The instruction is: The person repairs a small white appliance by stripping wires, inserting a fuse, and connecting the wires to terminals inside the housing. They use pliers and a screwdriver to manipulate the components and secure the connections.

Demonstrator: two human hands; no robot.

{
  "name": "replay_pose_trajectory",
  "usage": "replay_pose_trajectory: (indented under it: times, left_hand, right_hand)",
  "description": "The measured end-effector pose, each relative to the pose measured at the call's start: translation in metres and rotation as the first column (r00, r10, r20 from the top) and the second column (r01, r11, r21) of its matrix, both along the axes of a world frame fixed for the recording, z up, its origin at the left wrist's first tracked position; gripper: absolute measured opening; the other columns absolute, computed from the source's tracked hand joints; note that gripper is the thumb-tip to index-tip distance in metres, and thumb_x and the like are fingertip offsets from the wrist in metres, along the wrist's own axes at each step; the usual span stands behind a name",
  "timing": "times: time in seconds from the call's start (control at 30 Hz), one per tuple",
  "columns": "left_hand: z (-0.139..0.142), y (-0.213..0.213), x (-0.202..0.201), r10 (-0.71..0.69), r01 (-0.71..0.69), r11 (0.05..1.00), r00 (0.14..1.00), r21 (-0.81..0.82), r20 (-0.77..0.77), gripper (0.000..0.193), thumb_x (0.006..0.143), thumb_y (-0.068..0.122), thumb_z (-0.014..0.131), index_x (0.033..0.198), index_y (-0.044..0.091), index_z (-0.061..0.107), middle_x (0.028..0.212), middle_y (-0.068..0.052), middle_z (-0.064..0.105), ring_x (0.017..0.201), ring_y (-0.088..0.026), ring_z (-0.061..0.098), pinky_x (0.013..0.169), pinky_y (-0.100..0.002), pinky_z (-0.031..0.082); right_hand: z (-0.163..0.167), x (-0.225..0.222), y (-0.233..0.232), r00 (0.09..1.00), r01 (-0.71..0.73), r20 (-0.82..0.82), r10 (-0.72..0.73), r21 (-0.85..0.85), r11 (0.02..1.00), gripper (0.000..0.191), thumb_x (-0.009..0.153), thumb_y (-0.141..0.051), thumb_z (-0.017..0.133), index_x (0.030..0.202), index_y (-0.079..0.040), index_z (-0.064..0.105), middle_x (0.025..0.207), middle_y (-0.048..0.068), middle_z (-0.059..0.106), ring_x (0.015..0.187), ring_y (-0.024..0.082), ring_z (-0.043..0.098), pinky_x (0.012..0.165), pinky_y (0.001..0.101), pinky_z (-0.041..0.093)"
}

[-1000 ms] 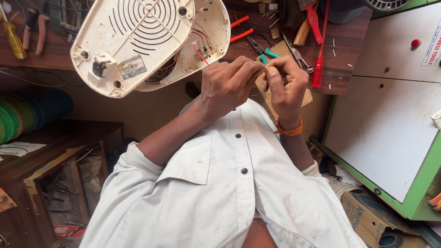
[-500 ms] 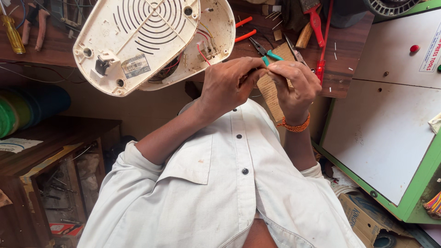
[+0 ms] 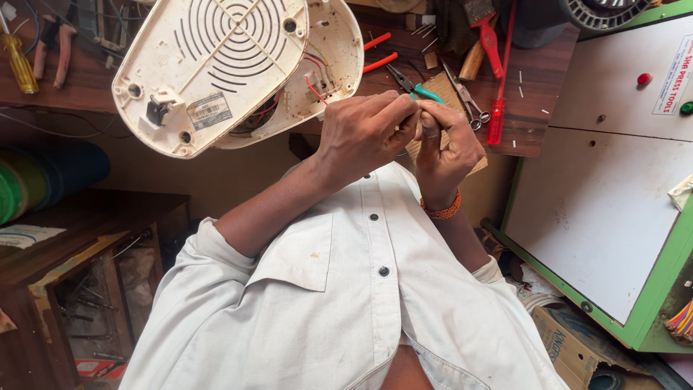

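On the upturned cream appliance base point(image 3: 216, 65), a small rectangular grey label point(image 3: 210, 110) sits near the rim beside a dark switch, while a white sign with coloured print point(image 3: 673, 66) marks the green-edged white cabinet point(image 3: 606, 209) at far right. Below the base's open edge, where red wires point(image 3: 314, 88) show, the left hand point(image 3: 364, 133) and right hand point(image 3: 444, 144) meet fingertip to fingertip, pinching something too small to make out. Teal-handled pliers point(image 3: 419, 88) lie on the wooden bench point(image 3: 534, 115) just behind them.
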State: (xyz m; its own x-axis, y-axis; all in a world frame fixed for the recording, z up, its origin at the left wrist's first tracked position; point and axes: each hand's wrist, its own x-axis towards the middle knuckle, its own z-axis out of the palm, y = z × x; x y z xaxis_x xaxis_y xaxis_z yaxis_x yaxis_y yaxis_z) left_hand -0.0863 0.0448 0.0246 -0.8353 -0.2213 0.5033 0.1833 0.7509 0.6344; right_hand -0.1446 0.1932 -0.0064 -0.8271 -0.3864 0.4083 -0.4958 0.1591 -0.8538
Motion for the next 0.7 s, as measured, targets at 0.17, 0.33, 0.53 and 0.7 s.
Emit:
replay_pose_trajectory:
  times: [0.17,0.33,0.53,0.7]
  left_hand:
    - [-0.004,0.005,-0.005,0.038,-0.036,0.998,0.998,0.049,-0.052,0.021,0.097,0.009,0.075,0.117,0.007,0.068,0.086,-0.001,0.066,0.066,-0.013,0.065,0.056,-0.031,0.05]
    - [-0.003,-0.002,-0.004,0.033,-0.033,0.999,0.999,0.038,-0.01,0.034,0.096,0.008,0.073,0.128,0.014,0.067,0.094,-0.001,0.069,0.078,-0.016,0.068,0.064,-0.03,0.055]
    - [-0.001,-0.011,0.006,-0.117,0.058,0.928,0.983,0.368,0.141,0.038,0.1,0.012,0.071,0.137,0.008,0.06,0.095,-0.002,0.073,0.075,-0.014,0.072,0.064,-0.03,0.056]
    - [-0.003,-0.015,0.008,-0.187,0.129,0.892,0.978,0.434,0.095,0.015,0.105,0.012,0.07,0.119,0.01,0.066,0.099,-0.002,0.076,0.077,-0.013,0.074,0.065,-0.028,0.056]
  right_hand:
    - [0.004,0.005,-0.002,1.0,0.018,0.006,-0.018,0.04,0.999,0.024,0.114,-0.014,0.056,0.127,0.003,0.067,0.11,0.013,0.073,0.077,0.01,0.068,0.07,0.024,0.054]
    - [0.002,-0.005,0.001,0.946,-0.022,0.319,0.064,-0.134,0.991,0.023,0.111,-0.013,0.058,0.125,0.001,0.07,0.111,0.012,0.075,0.073,0.01,0.066,0.064,0.0227,0.053]
    - [-0.011,-0.031,0.012,0.839,-0.141,0.454,0.301,-0.352,0.925,0.024,0.104,-0.019,0.074,0.114,0.003,0.074,0.101,0.014,0.076,0.075,0.013,0.066,0.06,0.0211,0.052]
    - [-0.011,-0.041,0.022,0.844,-0.295,0.376,0.384,-0.272,0.916,0.021,0.101,-0.014,0.079,0.112,0.004,0.075,0.098,0.012,0.075,0.072,0.01,0.064,0.06,0.0199,0.051]
